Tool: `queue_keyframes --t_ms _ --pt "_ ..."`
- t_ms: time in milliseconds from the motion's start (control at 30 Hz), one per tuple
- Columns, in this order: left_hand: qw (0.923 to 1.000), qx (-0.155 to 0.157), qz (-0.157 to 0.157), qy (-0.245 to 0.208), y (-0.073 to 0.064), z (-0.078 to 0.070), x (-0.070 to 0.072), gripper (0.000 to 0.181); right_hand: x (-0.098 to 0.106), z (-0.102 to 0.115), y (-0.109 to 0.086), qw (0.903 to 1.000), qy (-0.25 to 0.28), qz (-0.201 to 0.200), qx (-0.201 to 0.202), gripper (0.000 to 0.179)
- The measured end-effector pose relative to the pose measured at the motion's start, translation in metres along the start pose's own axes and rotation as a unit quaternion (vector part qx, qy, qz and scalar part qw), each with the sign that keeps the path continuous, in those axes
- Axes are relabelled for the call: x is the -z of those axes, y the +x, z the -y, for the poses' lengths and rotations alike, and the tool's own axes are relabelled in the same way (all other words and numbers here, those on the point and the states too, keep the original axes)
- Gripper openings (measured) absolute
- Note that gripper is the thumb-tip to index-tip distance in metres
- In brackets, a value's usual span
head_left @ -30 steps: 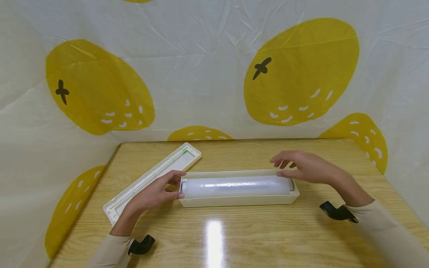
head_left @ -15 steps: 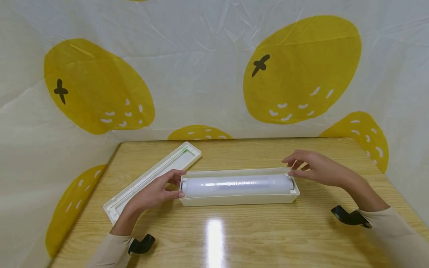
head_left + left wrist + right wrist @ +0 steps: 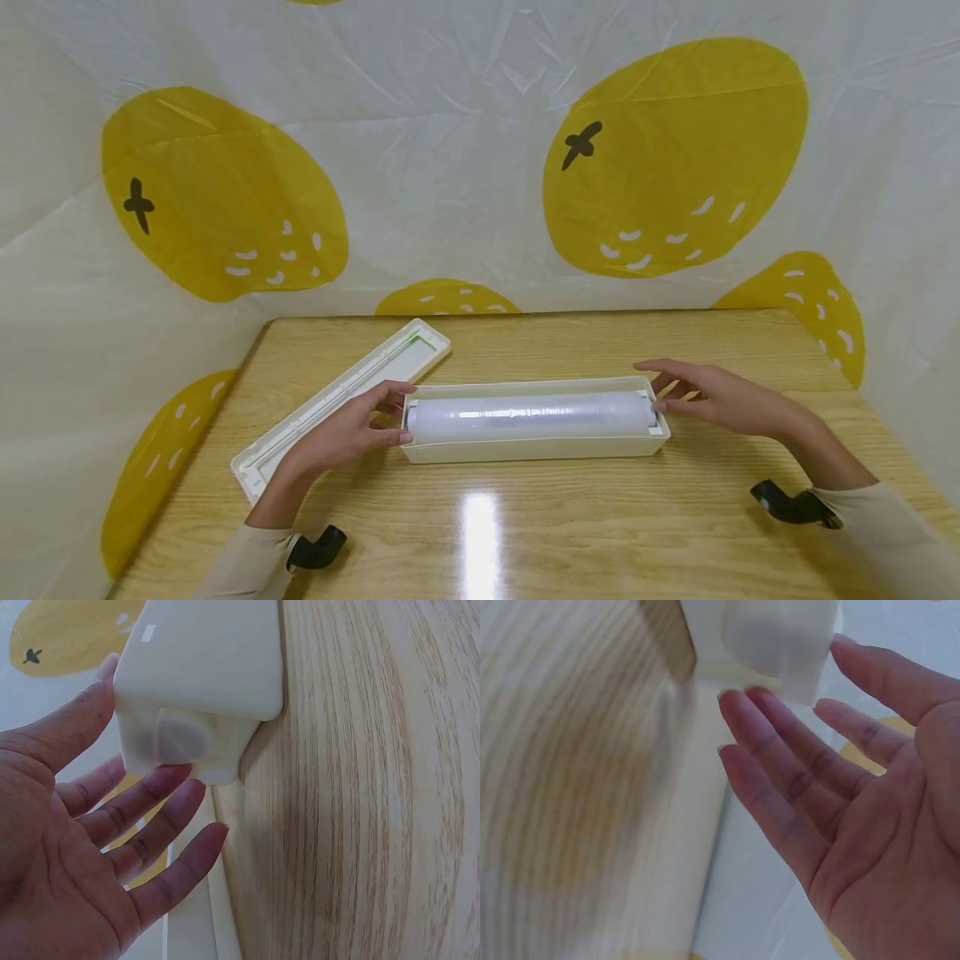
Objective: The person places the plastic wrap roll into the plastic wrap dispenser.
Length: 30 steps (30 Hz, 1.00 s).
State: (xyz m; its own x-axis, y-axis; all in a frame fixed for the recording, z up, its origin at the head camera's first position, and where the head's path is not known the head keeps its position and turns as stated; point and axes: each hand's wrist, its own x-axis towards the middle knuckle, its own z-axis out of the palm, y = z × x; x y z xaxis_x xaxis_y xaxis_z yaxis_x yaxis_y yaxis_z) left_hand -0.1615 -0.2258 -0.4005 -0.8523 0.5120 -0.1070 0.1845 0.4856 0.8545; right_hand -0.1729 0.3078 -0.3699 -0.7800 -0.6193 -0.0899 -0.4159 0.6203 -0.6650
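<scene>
A cream plastic wrap dispenser box (image 3: 532, 450) lies lidless on the table, with a shiny roll of plastic wrap (image 3: 525, 417) inside it. My left hand (image 3: 356, 429) holds the box's left end, thumb at the front corner and index finger at the back. In the left wrist view, the other fingers (image 3: 169, 814) spread below the box end (image 3: 199, 660). At the right end is my right hand (image 3: 720, 404), its thumb at the rim and its fingers loosely extended. The right wrist view shows these fingers (image 3: 780, 765) close to the box end (image 3: 772, 637); contact is unclear.
The dispenser's long cream lid (image 3: 352, 387) lies upturned and slanted behind my left hand, with a green mark near its far end. A wooden table (image 3: 570, 533) bears everything. A white sheet (image 3: 450, 167) printed with yellow fruit hangs behind and at the sides.
My right hand has moved right, from over the roll's right part to the box's right end, and then slightly down. The left hand, box and lid have stayed put.
</scene>
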Motion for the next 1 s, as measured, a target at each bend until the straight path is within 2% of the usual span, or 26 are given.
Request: queue_keyframes --t_ms 300,567,1000 --pt "1.0 0.003 -0.002 -0.004 -0.001 0.0 -0.001 0.064 -0.007 -0.011 -0.004 0.998 0.057 0.027 0.008 0.059" --pt "0.9999 0.008 -0.008 0.011 -0.001 -0.002 -0.001 0.064 -0.01 -0.009 -0.006 0.9987 0.042 0.027 -0.008 0.059" --pt "0.9998 0.013 -0.008 0.012 0.001 -0.002 -0.001 0.063 -0.01 -0.008 -0.008 0.9985 0.037 0.039 -0.005 0.064"
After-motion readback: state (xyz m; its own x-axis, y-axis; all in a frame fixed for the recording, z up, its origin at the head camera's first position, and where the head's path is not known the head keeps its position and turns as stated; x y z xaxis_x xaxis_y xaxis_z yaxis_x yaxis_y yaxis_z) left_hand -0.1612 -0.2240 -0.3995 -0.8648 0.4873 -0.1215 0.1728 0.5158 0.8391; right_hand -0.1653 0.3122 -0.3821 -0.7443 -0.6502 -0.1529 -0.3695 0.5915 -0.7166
